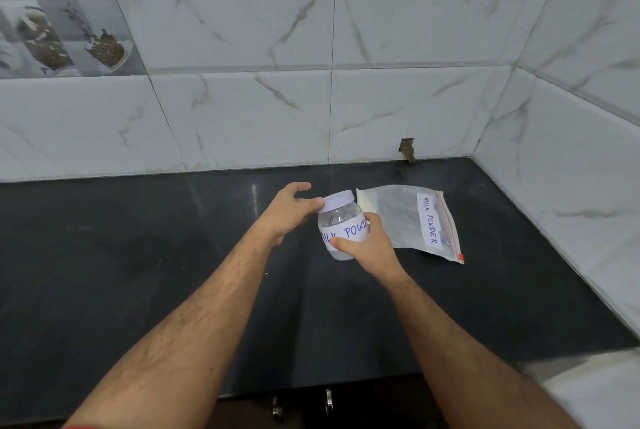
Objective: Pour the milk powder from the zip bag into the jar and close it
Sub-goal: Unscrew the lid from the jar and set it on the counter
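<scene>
A clear plastic jar with a white paper label reading "MILK POWDER" is tilted slightly, near the middle of the dark counter. My right hand grips its body from the right and below. A white lid sits on the jar, and the thumb and fingertips of my left hand touch the lid's left edge. To the right a clear zip bag labelled "MILK POWDER" lies flat on the counter, with white powder at its left end and an orange zip strip along its right edge.
The black stone counter runs to a marble-tiled back wall and a tiled side wall on the right, forming a corner behind the bag. Metal cabinet handles show under the counter's front edge.
</scene>
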The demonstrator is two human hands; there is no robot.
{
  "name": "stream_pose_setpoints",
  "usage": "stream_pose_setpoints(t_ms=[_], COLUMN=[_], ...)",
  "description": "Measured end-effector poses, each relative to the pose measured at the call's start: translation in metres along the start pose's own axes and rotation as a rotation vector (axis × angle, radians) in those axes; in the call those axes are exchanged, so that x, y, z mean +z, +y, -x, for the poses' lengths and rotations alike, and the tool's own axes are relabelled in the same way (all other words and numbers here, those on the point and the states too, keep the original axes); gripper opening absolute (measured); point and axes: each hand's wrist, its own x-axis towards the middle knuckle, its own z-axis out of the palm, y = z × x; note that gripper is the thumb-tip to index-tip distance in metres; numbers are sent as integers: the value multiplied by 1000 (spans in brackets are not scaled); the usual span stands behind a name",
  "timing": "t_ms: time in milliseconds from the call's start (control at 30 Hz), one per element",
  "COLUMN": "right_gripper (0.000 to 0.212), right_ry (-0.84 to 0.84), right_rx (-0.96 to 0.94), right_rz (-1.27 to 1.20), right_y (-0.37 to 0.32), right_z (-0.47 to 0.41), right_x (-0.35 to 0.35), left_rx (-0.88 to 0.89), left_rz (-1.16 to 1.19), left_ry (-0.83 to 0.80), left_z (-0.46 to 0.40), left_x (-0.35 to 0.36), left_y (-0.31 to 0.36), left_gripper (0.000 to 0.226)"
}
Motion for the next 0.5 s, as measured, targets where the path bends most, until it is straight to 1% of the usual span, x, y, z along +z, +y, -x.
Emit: stream_pose_setpoints(t_ms=[133,200,333,400,500], right_gripper=[75,75,77,80,81], right_ry=[-13,-27,-63,-67,-41], right_rx=[1,-9,-48,-63,-59], right_rz=[-25,-37,-6,9,0], right_y=[-1,-4,-6,-6,-6], right_z=[2,4,10,12,10], right_x=[2,5,14,20,20], left_rx=[44,48,52,66,68], left_rz=[-82,-98,-104,-114,-99], left_ry=[81,88,-11,-50,-61], left_z=[0,0,0,2,3], left_x=[-5,-4,0,4,5], left_y=[-2,-1,2,4,6], left_gripper=[57,65,83,85,81])
